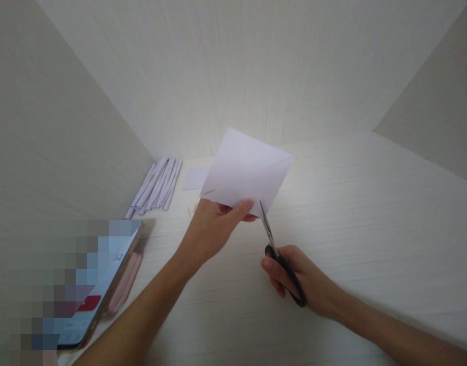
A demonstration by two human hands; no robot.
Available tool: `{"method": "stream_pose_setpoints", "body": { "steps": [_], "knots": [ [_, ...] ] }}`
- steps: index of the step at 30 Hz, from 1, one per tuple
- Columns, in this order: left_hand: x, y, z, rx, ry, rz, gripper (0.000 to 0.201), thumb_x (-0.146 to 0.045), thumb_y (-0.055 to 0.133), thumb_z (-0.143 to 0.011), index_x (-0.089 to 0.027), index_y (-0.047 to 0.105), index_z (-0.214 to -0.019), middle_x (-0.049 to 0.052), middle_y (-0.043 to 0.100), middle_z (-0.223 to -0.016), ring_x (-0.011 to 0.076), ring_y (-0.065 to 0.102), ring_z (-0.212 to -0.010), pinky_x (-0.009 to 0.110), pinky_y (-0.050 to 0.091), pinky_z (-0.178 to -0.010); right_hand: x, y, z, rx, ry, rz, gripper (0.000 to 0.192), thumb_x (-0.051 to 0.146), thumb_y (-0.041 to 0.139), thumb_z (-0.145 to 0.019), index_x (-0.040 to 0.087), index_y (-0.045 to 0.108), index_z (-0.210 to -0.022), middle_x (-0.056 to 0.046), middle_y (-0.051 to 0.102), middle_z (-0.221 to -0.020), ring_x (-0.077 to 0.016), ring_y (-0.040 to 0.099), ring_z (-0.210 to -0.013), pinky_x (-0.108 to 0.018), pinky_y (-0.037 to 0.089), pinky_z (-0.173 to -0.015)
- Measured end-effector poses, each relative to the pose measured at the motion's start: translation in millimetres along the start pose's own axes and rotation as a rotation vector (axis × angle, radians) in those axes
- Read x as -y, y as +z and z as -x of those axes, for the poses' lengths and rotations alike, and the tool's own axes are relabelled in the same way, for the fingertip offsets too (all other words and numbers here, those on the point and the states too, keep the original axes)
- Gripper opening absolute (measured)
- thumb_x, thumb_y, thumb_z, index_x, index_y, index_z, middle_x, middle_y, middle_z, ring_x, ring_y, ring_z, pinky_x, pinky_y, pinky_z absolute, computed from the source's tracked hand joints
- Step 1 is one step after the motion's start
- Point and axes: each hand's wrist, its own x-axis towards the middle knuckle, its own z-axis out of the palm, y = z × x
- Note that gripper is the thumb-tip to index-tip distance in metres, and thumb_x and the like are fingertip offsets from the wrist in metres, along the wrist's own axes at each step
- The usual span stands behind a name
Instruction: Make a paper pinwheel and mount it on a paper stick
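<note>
At the far left we see a phone with a lit, partly blurred screen propped at the edge of the pale wood-grain desk, with a flat pink case lying just beside and under it. Farther back, near the left wall, lies a bundle of narrow white paper strips, and just right of them a small white paper scrap rests flat on the desk.

Toward the middle, our left hand holds up a white, creased sheet of paper by its lower edge, thumb and fingers pinched together on it, the sheet tilted above the desk.

To the right, our right hand has its fingers closed through the handles of black-handled scissors. The metal blades point up toward the sheet's lower edge, their tips touching it just right of the left thumb.
</note>
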Motion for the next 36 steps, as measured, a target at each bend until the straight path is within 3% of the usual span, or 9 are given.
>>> {"method": "stream_pose_setpoints", "body": {
  "steps": [36],
  "knots": [
    [0.2,-0.9,-0.5,-0.008,-0.009,-0.009,0.022,-0.029,0.059,-0.063,-0.011,0.063,-0.076,0.004,0.067,-0.076,0.0151,0.062,-0.063,0.024,0.054,-0.059,-1.3,-0.4,-0.7,0.015,-0.004,-0.013,0.048,0.055,0.040,-0.075,0.016,0.038,-0.047,0.005,0.034,-0.039,-0.0047,0.031,-0.037,-0.019,0.024,-0.036]
  ]
}}
